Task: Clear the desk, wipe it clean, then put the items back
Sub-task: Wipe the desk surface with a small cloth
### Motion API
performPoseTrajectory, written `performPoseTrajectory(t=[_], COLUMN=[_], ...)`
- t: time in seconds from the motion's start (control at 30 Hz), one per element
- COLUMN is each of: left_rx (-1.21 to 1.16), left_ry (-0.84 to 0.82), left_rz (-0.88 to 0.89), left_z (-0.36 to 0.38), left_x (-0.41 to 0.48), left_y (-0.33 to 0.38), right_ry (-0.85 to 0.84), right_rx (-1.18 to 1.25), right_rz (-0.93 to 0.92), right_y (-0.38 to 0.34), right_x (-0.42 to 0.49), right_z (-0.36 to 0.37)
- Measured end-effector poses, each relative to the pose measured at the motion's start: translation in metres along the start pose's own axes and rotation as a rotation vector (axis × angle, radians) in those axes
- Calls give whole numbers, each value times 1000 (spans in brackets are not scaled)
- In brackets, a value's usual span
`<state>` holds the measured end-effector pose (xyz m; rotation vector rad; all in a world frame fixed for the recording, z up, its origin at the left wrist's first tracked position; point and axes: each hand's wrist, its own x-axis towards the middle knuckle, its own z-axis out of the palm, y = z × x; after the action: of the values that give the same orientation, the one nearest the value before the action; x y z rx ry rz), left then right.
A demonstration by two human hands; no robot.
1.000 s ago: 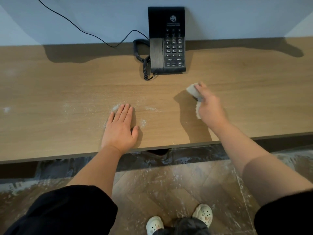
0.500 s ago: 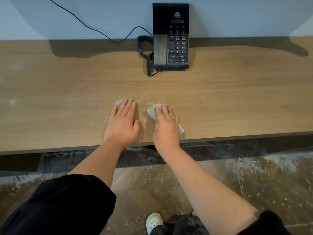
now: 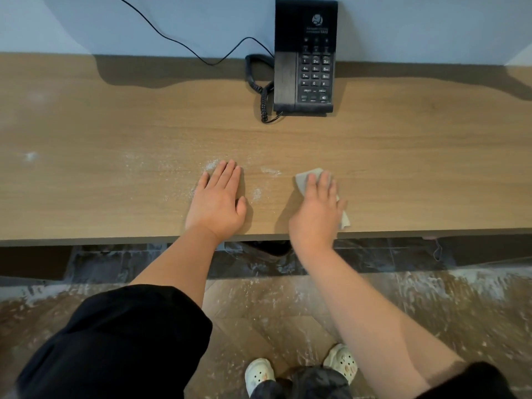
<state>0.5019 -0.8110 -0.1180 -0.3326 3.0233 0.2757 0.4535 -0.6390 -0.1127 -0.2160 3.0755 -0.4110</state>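
Right hand [image 3: 315, 208] presses cloth [image 3: 304, 180] flat-fingered, left hand [image 3: 217, 203] flat on desk [image 3: 403, 168]; powder [image 3: 270, 170] between, telephone [image 3: 305, 67] behind.

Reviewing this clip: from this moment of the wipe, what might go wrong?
1. The left hand rests flat amid the white powder; the palm may smear it, and the cloth under the right hand may miss that patch.
2. Strokes toward the desk's near edge would likely push powder onto the floor.
3. The phone stands on the desk, so the surface beneath it may go unwiped.
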Motion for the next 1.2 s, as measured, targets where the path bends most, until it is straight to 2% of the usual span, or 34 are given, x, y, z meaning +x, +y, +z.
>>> performPoseTrajectory(t=[0.1,0.17,0.27,0.3,0.4,0.47,0.53,0.77,1.0,1.1,1.17,1.2], left_rx=[-16,-36,-33,-26,-15,-10,-4,-7,-52,-34,21,40], left_ry=[6,12,8,8,6,7,4,-6,1,7,13,22], left_rz=[-2,-3,-2,-1,0,2,4,4,27,51,77,74], left_z=[0,-1,-1,-1,1,1,1,1,-3,-6,-10,-11], left_x=[0,-1,-1,-1,-1,0,0,0,-2,-3,-4,-6], left_y=[0,0,0,-1,-1,-1,-1,-1,0,-2,-12,-19], right_ry=[-47,-88,-77,-35,38,-37,-112,-239,-347,-415,-258,-153], right_rx=[75,234,636,694,451,275,208,224,280,494,570,530], right_rz=[-84,-124,-27,12,18,-34,-114,-402,-612,-447,-247,-162], right_y=[-31,-40,-36,-29,2,16,18,-23,-21,-19,-14,-10], right_x=[-16,-22,-14,-4,47,80,101,92,41,40,57,69], right_z=[7,6,-9,-14,-22,-20,-12,-10,-13,-26,-36,-37])
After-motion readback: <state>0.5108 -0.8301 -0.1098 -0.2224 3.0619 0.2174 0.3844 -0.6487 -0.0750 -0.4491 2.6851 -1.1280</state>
